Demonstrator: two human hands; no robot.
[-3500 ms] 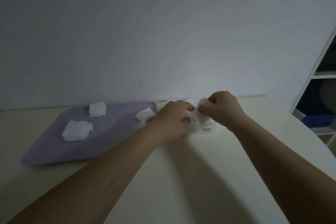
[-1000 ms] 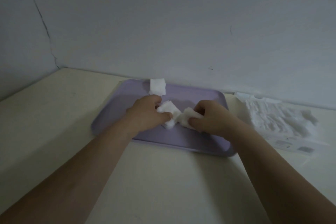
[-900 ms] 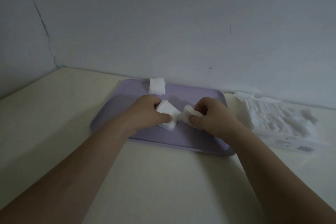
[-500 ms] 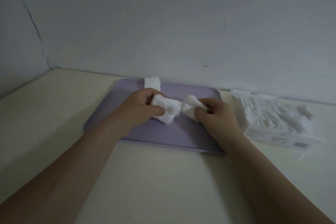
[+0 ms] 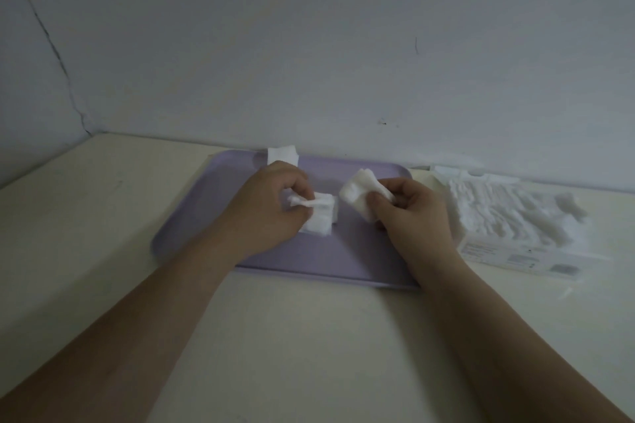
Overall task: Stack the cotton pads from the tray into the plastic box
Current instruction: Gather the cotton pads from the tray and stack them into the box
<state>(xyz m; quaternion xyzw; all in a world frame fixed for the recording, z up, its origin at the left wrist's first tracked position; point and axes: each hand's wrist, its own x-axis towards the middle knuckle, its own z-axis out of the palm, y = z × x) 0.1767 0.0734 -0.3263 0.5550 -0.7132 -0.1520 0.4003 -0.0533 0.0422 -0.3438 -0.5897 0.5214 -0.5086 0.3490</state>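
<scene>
Two wads of pads sit over the tray (image 5: 192,227): left grip (image 5: 268,213) pinches the left wad (image 5: 319,216), right grip (image 5: 412,216) clutches the right wad (image 5: 355,192). A lone pad (image 5: 282,155) at the far rim is partly behind the left knuckles. Beside the tray on the surface (image 5: 309,336), the box (image 5: 498,252) brims with pads, its label unreadable.

I can read no text here. The plastic box (image 5: 494,249) at my right bears small printed patches (image 5: 563,268) on its near side, too blurred to make out.
</scene>
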